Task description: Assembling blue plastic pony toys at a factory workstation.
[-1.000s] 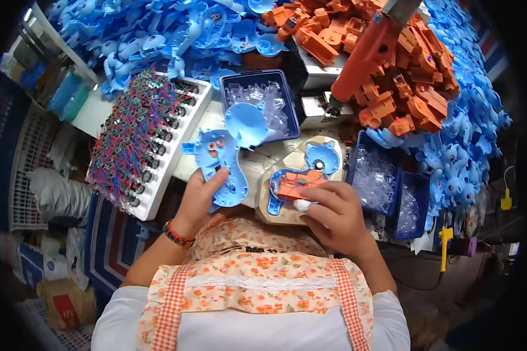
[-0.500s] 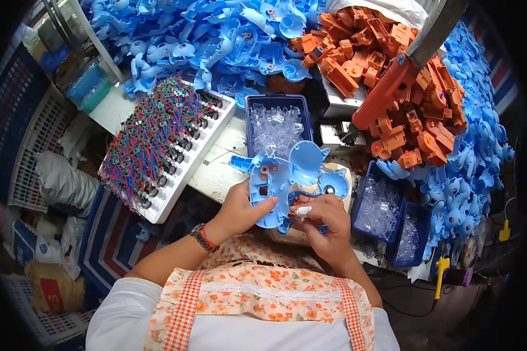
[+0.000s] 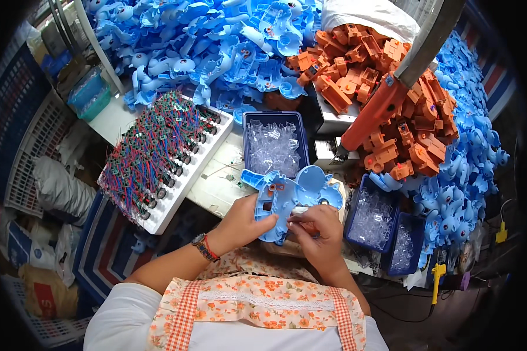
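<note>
My left hand [image 3: 240, 223] grips a light blue plastic toy shell half [image 3: 277, 200] by its left side, the thumb lying over the inner face. The shell's hollow side faces up, showing molded ribs and a square opening. At its right edge my right hand [image 3: 322, 235] is closed, thumb and forefinger pinched together. What the pinch holds, if anything, is too small to make out. A white wrap shows partly on a right finger. Just beyond that hand sits a blue cup-shaped piece [image 3: 314, 178] with a small dark round part nearby; whether it joins the shell, I cannot tell.
A white foam tray [image 3: 184, 193] with wired circuit boards stands left. Dark blue bins [image 3: 275, 114] hold clear plastic parts ahead and at right. Blue shells [image 3: 216, 47] and orange housings [image 3: 424, 146] are heaped behind. An orange-handled tool [image 3: 373, 114] hangs at the right.
My right fingers have closed into a tighter pinch at the shell's right edge, and the copper-coloured part near them is now hidden. The whole view has shifted slightly; my left hand keeps its grip.
</note>
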Demonstrator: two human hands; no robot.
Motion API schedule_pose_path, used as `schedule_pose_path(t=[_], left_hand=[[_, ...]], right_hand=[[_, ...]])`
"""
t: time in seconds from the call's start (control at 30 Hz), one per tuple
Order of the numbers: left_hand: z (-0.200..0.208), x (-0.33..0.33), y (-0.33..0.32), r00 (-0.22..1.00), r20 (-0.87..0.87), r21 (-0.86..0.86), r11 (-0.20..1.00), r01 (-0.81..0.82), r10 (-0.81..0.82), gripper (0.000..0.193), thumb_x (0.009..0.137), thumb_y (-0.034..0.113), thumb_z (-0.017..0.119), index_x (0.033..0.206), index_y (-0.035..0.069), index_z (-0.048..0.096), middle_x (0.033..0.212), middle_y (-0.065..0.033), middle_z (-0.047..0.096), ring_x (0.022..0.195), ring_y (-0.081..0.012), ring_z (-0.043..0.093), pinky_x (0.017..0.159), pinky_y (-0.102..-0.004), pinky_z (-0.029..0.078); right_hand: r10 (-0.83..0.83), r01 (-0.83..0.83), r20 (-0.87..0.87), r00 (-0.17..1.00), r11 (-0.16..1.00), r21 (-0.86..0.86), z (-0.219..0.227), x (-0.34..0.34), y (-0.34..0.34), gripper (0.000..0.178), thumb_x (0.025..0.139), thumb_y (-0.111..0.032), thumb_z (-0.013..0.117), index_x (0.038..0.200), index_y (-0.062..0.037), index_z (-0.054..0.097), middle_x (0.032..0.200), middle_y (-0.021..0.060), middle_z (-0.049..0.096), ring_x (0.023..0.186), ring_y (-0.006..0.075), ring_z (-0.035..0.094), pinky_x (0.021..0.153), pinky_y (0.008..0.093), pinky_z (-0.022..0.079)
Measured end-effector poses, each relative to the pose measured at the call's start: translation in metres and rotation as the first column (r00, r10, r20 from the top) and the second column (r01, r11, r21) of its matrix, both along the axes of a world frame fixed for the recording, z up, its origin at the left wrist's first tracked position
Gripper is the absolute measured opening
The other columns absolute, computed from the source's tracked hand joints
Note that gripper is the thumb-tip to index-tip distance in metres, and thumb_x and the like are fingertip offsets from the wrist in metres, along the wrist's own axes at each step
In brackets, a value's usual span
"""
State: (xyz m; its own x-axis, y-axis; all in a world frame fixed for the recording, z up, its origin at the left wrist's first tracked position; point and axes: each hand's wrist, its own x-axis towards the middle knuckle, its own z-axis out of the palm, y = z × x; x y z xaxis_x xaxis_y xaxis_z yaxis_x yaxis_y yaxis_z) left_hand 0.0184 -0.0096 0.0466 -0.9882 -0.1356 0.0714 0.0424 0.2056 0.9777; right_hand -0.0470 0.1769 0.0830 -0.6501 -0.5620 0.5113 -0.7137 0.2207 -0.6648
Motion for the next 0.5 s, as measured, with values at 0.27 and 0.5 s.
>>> schedule_pose_path(t=[0.27,0.5], left_hand=[[0.004,-0.010,-0.006,0.997,-0.067,-0.104,0.993,-0.048,0.042,0.038,0.080,0.022,0.066,0.108,-0.003,0.060,0.091,-0.0222,0.068,0.083,-0.0347,0.068,0.075,-0.0397,0.053],[0.025,-0.004,-0.006,0.994,-0.109,-0.486,0.872,-0.055,0.002,0.043,0.081,0.032,0.065,0.108,0.000,0.060,0.096,-0.0239,0.063,0.085,-0.0425,0.062,0.076,-0.0465,0.051]], right_hand=[[0.045,-0.042,-0.085,0.995,0.998,0.035,0.010,-0.013,-0.005,0.014,0.071,-0.007,0.077,0.081,-0.0095,0.067,0.071,0.0020,0.063,0.067,0.0204,0.056,0.071,0.0352,0.036],[0.078,-0.068,-0.132,0.988,0.995,0.076,-0.006,-0.013,0.002,0.018,0.064,-0.014,0.081,0.080,-0.0128,0.071,0.073,0.0046,0.066,0.069,0.0238,0.061,0.069,0.0375,0.041]])
